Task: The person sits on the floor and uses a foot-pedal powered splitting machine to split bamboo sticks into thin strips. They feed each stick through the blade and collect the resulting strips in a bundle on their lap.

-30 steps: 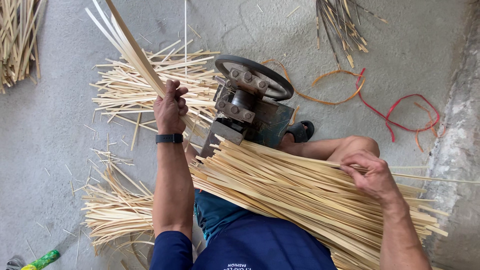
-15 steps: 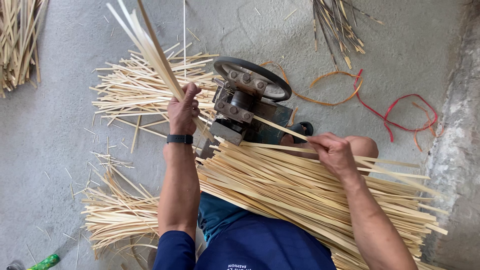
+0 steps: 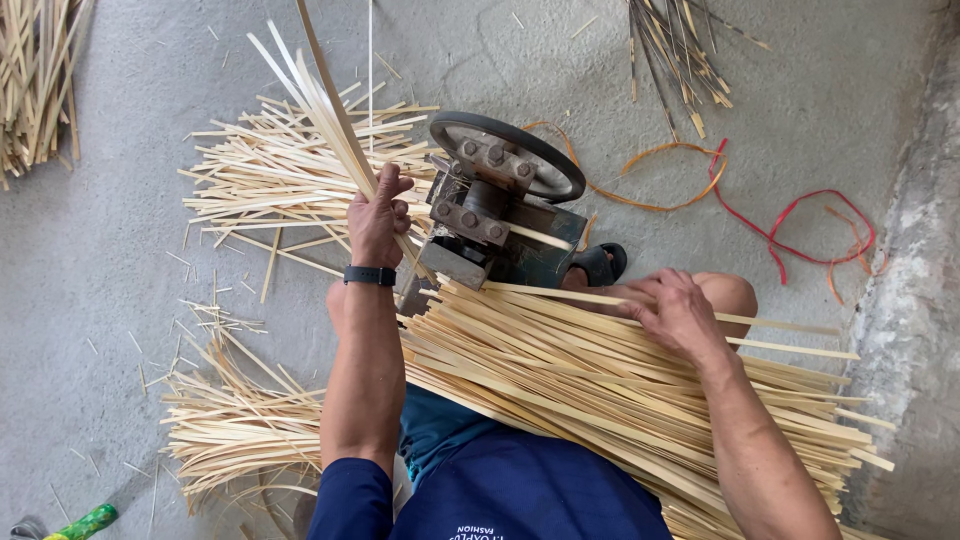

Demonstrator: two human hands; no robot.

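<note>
I am gripping a fan of bamboo strips [image 3: 318,108] in my closed left hand [image 3: 378,222] beside the splitting machine [image 3: 497,205], my right hand [image 3: 676,313] pinching one strip [image 3: 560,295] atop the bundle [image 3: 620,390] across my lap, near right.

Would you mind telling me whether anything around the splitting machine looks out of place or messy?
Mostly loose litter. Red and orange cord lies tangled on the concrete floor right of the machine, and short splinters are scattered left of it. The strips across the lap fan unevenly.
</note>
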